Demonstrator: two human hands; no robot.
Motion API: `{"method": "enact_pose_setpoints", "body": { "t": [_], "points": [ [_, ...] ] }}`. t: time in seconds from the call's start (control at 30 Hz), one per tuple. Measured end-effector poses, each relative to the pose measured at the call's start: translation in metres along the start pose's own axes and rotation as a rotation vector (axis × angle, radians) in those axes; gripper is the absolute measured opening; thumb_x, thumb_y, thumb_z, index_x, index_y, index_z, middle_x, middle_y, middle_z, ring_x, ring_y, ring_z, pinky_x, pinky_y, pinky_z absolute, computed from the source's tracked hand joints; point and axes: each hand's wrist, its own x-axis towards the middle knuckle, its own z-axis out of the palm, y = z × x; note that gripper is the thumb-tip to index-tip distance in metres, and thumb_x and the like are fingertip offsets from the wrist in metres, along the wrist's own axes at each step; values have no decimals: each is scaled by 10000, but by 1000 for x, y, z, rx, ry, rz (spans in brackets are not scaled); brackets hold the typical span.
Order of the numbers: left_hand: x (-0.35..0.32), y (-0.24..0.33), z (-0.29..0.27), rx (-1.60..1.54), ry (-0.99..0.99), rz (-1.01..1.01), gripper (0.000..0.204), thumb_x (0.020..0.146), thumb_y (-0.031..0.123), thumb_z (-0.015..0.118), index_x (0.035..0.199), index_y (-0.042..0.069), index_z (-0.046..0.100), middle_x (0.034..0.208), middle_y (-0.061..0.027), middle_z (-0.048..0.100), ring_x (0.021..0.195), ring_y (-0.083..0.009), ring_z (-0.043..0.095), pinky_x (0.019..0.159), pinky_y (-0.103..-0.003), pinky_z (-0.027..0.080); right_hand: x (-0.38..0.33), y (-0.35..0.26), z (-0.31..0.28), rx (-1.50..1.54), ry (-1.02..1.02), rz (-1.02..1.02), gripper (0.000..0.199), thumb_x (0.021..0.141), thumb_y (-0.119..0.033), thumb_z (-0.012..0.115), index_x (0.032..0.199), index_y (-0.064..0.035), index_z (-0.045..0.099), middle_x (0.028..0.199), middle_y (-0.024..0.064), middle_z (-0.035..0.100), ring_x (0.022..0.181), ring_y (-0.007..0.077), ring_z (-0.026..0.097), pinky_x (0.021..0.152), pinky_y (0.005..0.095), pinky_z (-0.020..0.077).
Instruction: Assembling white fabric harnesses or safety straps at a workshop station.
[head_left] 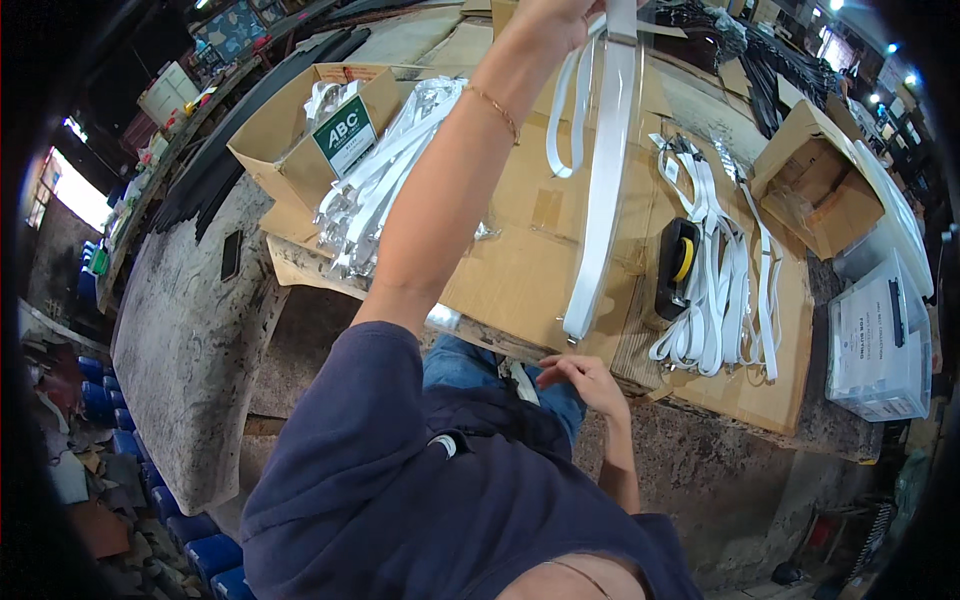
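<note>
My left hand (566, 10), at the top edge and partly cut off, is raised and grips a white belt (607, 180) near its metal buckle. The belt hangs in what looks like a clear plastic sleeve, its lower end close to the table's front edge. A thinner white loop (560, 150) dangles beside it. My right hand (590, 383) is low at that edge, near the belt's tip, with loosely bent fingers and nothing in it. To the right lie several loose white belts (708, 290) and a black tape dispenser (672, 270) with a yellow core.
Flat cardboard (510, 270) covers the worktop. Plastic-wrapped white belts (375, 190) are heaped at left beside an open carton (270, 130). A phone (232, 255) lies farther left. On the right stand another open carton (815, 185) and a clear plastic bin (880, 350).
</note>
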Motion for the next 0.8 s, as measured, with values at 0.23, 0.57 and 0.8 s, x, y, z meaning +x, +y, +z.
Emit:
{"method": "enact_pose_setpoints", "body": {
  "t": [0.23, 0.57, 0.8],
  "points": [
    [-43, 10, 8, 123, -59, 54, 112, 824, 60, 676, 844, -46, 644, 741, -122, 673, 629, -156, 645, 529, -277, 483, -2, -70, -59, -302, 321, -146, 452, 845, -133, 699, 1228, 42, 535, 1115, 92, 633, 938, 111, 604, 827, 264, 487],
    [-99, -3, 19, 515, -210, -214, 187, 866, 157, 675, 912, -25, 672, 813, -88, 682, 703, -143, 649, 655, -261, 517, 44, -350, -100, -601, 248, -707, 249, 916, -219, 629, 989, 18, 646, 916, 27, 655, 840, 67, 577, 772, 233, 460],
    [-98, -5, -10, 451, -198, -308, 242, 873, 180, 679, 916, -59, 670, 796, -117, 683, 702, -152, 662, 636, -288, 535, 59, -331, -69, -571, 366, -737, 184, 862, -117, 688, 965, 35, 671, 829, 41, 681, 738, 54, 586, 654, 208, 466]
  ]
}}
